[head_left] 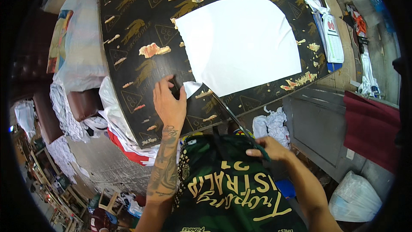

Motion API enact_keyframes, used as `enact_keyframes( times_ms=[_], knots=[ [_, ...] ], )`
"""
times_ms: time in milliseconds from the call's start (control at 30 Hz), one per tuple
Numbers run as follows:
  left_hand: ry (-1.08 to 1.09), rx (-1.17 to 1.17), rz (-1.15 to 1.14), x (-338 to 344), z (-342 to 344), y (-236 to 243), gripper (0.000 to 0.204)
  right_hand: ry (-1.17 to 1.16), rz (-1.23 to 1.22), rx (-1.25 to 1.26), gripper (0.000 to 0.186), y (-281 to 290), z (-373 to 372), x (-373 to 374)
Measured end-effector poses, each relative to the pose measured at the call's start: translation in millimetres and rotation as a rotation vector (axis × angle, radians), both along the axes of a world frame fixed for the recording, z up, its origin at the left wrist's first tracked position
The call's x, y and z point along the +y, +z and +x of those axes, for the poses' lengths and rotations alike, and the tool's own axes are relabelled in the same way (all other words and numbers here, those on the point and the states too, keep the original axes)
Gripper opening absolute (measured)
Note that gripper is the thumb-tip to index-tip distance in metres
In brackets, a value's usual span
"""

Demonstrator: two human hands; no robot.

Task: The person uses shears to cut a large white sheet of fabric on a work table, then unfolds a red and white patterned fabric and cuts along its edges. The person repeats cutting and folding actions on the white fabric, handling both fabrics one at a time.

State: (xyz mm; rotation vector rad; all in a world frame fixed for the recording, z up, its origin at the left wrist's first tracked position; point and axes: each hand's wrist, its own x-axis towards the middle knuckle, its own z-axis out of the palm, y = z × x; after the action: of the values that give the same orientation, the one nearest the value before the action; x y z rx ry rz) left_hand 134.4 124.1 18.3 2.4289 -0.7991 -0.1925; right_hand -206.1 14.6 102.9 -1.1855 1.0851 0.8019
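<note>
A large white cloth piece [240,43] with a rounded far side lies on a black, gold-patterned tabletop [141,77]. My left hand [168,101] rests curved on the board, fingers apart, its thumb at a small white flap [191,88] beside the cloth's near-left corner. My right hand [268,148], low over my dark green shirt at the table's near edge, grips long scissors [228,110] with a dark handle. Their blades reach up-left to the cloth by the flap; their exact tips are hard to make out.
Papers on a blue board [331,43] lie along the table's right edge. Plastic-covered bundles [81,47] and white cloth piles [64,103] fill the left side. Below right are crumpled white cloth [270,126], a grey panel [313,133], maroon fabric [369,124] and a white sack [354,195].
</note>
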Motion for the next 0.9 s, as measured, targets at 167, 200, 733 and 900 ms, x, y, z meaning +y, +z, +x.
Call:
enact_keyframes(
  times_ms=[167, 200, 733, 900],
  knots=[
    [-0.508, -0.114, -0.133, -33, 37, -18, 0.038, -0.474, 0.051, -0.174, 0.044, -2, 12, 82],
    [-0.521, -0.141, -0.129, -38, 40, -23, 0.039, -0.515, 0.053, -0.186, 0.044, -7, 24, 96],
    [-0.588, -0.181, -0.055, -39, 47, -38, 0.048, -0.908, -0.133, -0.267, 0.05, -77, 204, 191],
    [-0.587, -0.178, -0.043, -37, 47, -38, 0.049, -0.948, -0.091, -0.322, 0.047, -72, 202, 181]
  ],
)
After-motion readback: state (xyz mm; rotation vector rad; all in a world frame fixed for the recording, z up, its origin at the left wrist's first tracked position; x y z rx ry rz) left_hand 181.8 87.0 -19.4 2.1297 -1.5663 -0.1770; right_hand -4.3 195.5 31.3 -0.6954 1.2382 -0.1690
